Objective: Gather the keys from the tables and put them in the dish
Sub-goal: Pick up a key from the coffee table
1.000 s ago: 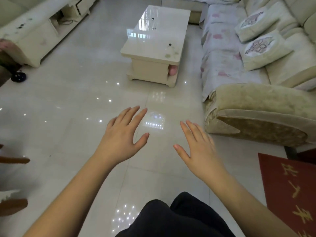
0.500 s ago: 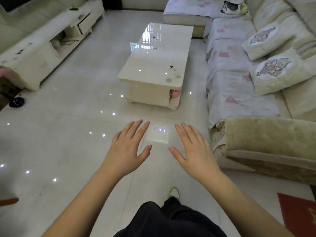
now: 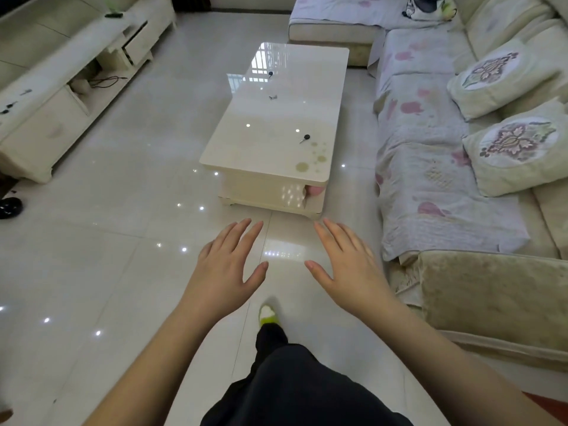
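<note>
A cream glossy coffee table (image 3: 261, 167) stands ahead of me on the tiled floor. Three keys lie on its top: a black-headed key (image 3: 305, 138) near the front right, a small metal key (image 3: 272, 97) in the middle, and a dark-headed key (image 3: 270, 74) farther back. My left hand (image 3: 226, 272) and my right hand (image 3: 347, 269) hover palm down, fingers spread, above the floor short of the table. Both hands hold nothing. Small dark items (image 3: 9, 105) lie on the low cabinet at the left; I cannot tell what they are. No dish is in view.
A long pale sofa (image 3: 461, 186) with patterned cushions (image 3: 519, 149) runs along the right. A low white TV cabinet (image 3: 61, 87) lines the left wall. A black round object (image 3: 10, 207) sits on the floor at the left. My foot (image 3: 268, 315) steps forward on the tiles.
The view has moved forward and lifted, so the coffee table is closer and its far keys show. Both hands stay open and held out, a little nearer each other.
</note>
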The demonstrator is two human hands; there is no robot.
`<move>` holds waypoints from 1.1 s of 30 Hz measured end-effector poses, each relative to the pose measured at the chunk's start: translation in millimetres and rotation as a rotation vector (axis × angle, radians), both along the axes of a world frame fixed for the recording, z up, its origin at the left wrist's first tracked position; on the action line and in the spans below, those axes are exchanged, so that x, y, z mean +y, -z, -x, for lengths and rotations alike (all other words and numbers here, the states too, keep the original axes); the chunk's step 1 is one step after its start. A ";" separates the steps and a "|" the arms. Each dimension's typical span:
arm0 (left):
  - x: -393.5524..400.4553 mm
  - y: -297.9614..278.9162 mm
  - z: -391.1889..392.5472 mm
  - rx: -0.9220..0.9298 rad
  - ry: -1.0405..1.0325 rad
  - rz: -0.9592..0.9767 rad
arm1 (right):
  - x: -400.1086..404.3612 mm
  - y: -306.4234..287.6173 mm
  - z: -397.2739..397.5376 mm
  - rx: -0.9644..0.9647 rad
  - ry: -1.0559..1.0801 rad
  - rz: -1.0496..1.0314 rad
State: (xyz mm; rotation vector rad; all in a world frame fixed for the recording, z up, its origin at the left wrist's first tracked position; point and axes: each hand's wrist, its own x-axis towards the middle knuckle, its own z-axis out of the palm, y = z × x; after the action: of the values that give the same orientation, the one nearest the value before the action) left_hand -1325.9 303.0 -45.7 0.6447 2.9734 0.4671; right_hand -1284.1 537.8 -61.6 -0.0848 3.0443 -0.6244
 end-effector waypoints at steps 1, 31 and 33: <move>-2.8 4.4 17.4 -0.006 -0.004 -0.005 | -0.4 2.9 17.6 -0.002 0.000 0.000; 73.1 33.7 554.9 -0.064 0.075 -0.001 | 87.2 47.9 533.6 -0.103 0.142 0.060; 91.8 33.6 584.8 -0.083 0.060 -0.005 | 103.3 53.7 565.9 -0.138 0.128 0.074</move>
State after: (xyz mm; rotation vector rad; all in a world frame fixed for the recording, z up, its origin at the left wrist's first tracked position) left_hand -1910.7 394.7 -79.3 0.6943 2.8674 0.4848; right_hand -1850.0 641.1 -115.3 0.1466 2.9103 -0.7193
